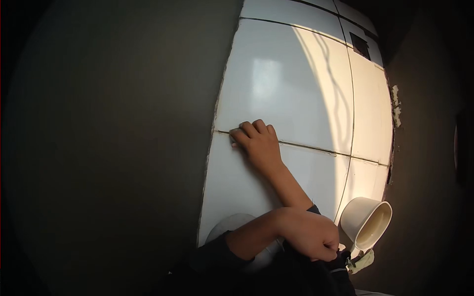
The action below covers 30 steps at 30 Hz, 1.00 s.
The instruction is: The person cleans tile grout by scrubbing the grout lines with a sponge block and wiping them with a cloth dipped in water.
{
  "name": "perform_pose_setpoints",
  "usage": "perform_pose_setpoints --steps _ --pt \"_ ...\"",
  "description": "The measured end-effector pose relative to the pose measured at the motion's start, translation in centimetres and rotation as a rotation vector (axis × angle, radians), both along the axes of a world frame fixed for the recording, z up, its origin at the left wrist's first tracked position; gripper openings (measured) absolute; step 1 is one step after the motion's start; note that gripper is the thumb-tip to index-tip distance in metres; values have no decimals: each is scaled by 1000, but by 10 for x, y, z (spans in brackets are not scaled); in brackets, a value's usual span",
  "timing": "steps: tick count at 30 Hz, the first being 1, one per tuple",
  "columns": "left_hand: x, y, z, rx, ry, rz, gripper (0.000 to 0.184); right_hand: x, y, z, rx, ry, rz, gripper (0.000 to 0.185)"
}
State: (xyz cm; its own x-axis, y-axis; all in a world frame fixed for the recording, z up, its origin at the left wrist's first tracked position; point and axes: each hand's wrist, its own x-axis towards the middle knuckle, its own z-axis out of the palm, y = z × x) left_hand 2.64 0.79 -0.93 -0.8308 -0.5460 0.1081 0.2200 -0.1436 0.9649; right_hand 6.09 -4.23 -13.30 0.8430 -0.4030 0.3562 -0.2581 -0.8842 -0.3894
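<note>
My right hand (259,148) rests on the white tiled surface (291,98), at the dark joint between two large tiles. Its fingers are curled and pressed together; anything between them is too small to make out. Crossing over the right forearm from the lower left, my left hand (311,237) is closed in a loose fist, its contents hidden. A white plastic container (358,217) with pale liquid inside stands to the right of the left hand. Below it lies a crumpled light green piece (364,262).
A round greyish-white object (229,226) is partly hidden under the left forearm. A dark square gap (360,46) breaks the tiles at the upper right. Rough tile edges border dark grey surfaces on both sides. Sunlight and wavy shadows cross the right-hand tiles.
</note>
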Motion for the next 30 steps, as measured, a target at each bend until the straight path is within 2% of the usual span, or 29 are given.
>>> perform_pose_setpoints --steps 4,5,9,12,16,20,23,28,30 --pt "-6 2 -1 22 -8 12 36 -65 -31 2 -1 77 -86 31" --pt "-8 2 -2 27 5 3 36 -65 -31 1 -9 21 -82 26" --pt "-5 -1 1 -19 -52 -18 35 -17 -7 -3 28 -56 -22 20" --pt "-2 0 -2 -14 8 11 35 30 15 -7 34 -96 25 17" --pt "2 -1 3 7 -33 24 36 7 2 -1 -18 -22 1 14" --pt "-1 0 2 83 -54 -6 36 -70 -32 -1 -21 66 -105 35" --pt "0 -2 2 4 -51 -13 36 -48 -20 1 -2 29 -63 28" --pt "4 -1 -2 25 -6 36 36 43 22 -6 51 -85 44 19" --pt "7 0 -2 25 2 58 36 40 24 -7 2 -85 -1 19"
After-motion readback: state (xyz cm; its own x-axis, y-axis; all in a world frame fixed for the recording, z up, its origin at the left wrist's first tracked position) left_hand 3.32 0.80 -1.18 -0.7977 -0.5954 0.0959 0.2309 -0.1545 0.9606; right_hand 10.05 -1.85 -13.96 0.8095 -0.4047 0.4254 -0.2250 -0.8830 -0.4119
